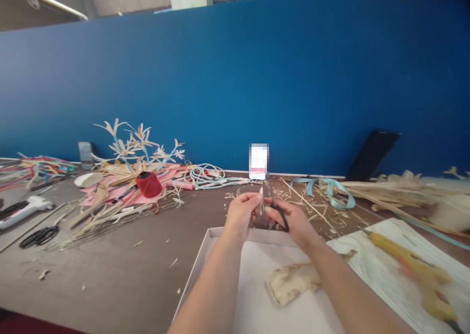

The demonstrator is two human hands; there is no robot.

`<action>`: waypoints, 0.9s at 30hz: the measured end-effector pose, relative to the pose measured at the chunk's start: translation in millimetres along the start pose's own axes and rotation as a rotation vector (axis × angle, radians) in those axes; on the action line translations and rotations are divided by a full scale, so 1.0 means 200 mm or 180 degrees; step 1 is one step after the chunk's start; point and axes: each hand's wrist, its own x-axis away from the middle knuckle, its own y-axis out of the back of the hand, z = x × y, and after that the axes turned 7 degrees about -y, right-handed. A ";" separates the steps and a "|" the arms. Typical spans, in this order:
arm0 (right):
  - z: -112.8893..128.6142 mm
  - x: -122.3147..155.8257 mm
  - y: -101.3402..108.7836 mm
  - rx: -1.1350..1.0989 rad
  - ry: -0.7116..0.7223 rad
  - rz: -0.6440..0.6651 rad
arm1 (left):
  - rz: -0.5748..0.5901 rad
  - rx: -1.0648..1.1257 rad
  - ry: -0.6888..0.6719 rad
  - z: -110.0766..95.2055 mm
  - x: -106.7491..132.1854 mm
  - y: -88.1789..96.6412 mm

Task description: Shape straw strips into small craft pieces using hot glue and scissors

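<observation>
My left hand [243, 212] pinches a small pale strip [261, 197], perhaps dried husk, upright between thumb and fingers. Close on its right, my right hand [293, 221] is closed around the black handle of a pair of scissors [281, 215], whose blades point up and away beside the strip. Whether the blades touch the strip I cannot tell. Below my forearms lies a shallow white box [253, 280], with a crumpled piece of dried husk [290, 282] inside it. Pale trimmings are scattered on the table behind my hands.
A lit phone [258, 162] leans on the blue partition [235, 79]. To the left are husk flowers [141, 140], a red thread spool [149, 184], black-handled scissors [39, 236] and a white glue gun [27, 210]. A yellow glue gun [411, 260] lies on printed paper at right.
</observation>
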 end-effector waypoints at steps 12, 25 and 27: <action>-0.02 0.00 -0.01 0.0571 -0.0008 0.0383 | -0.0327 -0.0332 -0.0323 0.00 -0.02 0.01; -0.04 -0.01 -0.01 0.0816 0.0113 0.0365 | -0.0237 -0.0208 -0.0204 0.01 -0.02 0.01; -0.04 -0.02 -0.01 0.0843 0.0138 0.0380 | -0.0241 -0.0203 -0.0193 0.01 -0.02 0.01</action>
